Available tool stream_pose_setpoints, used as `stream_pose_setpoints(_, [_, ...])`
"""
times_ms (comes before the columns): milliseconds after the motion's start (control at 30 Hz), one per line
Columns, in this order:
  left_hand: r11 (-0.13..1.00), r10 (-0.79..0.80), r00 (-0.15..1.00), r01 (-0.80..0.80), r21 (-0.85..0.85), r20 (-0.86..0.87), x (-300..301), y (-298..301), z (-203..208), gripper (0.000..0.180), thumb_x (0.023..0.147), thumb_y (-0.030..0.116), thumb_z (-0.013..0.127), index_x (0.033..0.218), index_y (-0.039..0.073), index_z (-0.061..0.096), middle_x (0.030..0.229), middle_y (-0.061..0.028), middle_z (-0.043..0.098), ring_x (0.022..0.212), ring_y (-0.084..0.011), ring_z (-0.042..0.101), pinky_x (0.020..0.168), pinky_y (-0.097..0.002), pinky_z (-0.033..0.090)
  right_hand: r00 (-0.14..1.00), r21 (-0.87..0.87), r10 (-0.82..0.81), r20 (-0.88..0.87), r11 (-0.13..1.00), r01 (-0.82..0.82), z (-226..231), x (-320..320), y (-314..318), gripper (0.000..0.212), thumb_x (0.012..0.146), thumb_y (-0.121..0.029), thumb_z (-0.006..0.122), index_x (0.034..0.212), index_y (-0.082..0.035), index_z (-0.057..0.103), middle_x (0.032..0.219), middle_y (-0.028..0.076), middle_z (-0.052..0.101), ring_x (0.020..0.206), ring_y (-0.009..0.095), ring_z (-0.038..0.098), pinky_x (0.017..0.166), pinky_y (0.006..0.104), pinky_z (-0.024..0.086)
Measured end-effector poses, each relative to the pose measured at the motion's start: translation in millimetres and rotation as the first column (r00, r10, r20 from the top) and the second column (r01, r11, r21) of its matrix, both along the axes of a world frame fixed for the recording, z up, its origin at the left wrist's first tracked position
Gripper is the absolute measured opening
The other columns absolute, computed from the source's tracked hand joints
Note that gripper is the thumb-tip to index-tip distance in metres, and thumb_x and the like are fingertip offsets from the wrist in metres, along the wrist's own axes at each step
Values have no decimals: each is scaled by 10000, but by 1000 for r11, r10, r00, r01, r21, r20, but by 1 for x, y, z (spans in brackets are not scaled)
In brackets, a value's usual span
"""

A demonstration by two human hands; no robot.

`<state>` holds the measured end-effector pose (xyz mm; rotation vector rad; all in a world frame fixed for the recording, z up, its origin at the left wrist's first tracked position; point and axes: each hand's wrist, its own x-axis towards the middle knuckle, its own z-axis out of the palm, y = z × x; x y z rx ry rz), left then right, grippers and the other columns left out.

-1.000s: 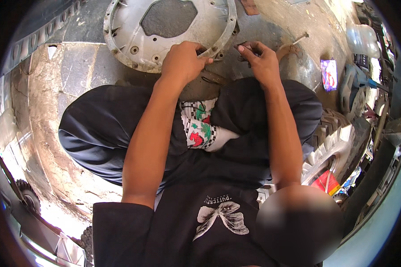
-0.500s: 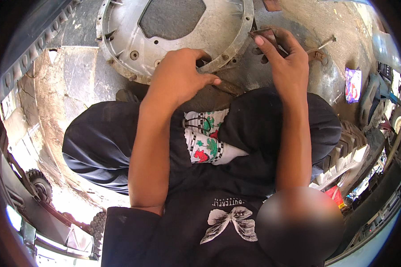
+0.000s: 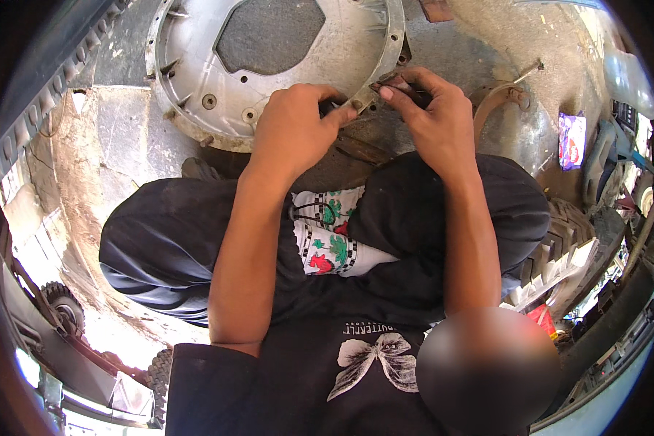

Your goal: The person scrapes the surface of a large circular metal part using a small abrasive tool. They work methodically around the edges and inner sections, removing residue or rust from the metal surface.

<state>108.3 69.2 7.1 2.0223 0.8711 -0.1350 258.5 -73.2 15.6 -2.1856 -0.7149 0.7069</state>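
In front of my folded legs lies a large round cast-metal housing, silver-grey, with bolt holes along its flange and a big angular opening in the middle. My left hand grips its near right rim, thumb on the flange and fingertips hidden behind the inner edge. Pinched between the thumb and fingers of my right hand is a small dark flat piece; its exact kind cannot be made out. That piece is held close to the rim's right side, a short way from my left thumb.
A rusty curved metal part lies right of my right hand. Beyond it are a purple packet and a chunky tyre. A flat bar lies below the rim; a brown piece lies far off.
My right hand has moved left and nearer, bringing the dark piece to the rim. My left thumb has come up onto the flange. The housing appears slightly shifted left in view.
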Motion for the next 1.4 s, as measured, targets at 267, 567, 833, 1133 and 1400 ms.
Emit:
stream_pose_setpoints(267, [997, 60, 995, -56, -53, 82, -2, 5, -3, 240, 909, 172, 771, 1109, 47, 817, 1043, -203, 791, 1009, -404, 753, 908, -463, 573, 962, 96, 171, 213, 976, -194, -6, -4, -2, 232, 852, -112, 851, 1055, -24, 780, 966, 160, 769, 884, 343, 757, 797, 409, 577])
stream_pose_setpoints(567, [1000, -27, 999, 27, -5, -32, -4, 8, 8, 389, 793, 282, 899, 1080, 33, 812, 1040, -202, 795, 1030, -393, 759, 917, -479, 582, 880, 92, 338, 332, 917, -387, 0, -11, -14, 247, 785, -40, 882, 998, -37, 757, 961, 125, 760, 858, 302, 758, 759, 377, 576])
stream_pose_setpoints(833, [997, 34, 999, -32, 70, -25, -2, -1, -9, 397, 757, 302, 946, 1003, 33, 790, 983, -204, 794, 989, -402, 760, 880, -499, 583, 878, 187, 279, 390, 909, -372, -17, -13, -3, 287, 757, -103, 902, 963, -37, 713, 979, 157, 760, 888, 399, 739, 756, 437, 573])
stream_pose_setpoints(1133, [995, 92, 995, -94, -30, -46, -9, 2, -5, 409, 720, 298, 970, 992, 41, 806, 925, -178, 798, 924, -368, 773, 836, -465, 580, 876, 125, 219, 431, 946, -298, -16, -4, -5, 275, 767, -110, 935, 937, -43, 729, 836, 107, 771, 742, 214, 758, 699, 341, 572])
stream_pose_setpoints(1400, [999, 49, 997, -49, 0, -59, -2, 4, -12, 511, 725, 395, 957, 1052, 32, 807, 1003, -199, 793, 970, -383, 764, 864, -459, 579, 959, 146, -194, 205, 975, 166, -16, 17, -17, 327, 832, -221, 934, 1014, -7, 766, 920, 128, 811, 807, 208, 776, 762, 335, 590])
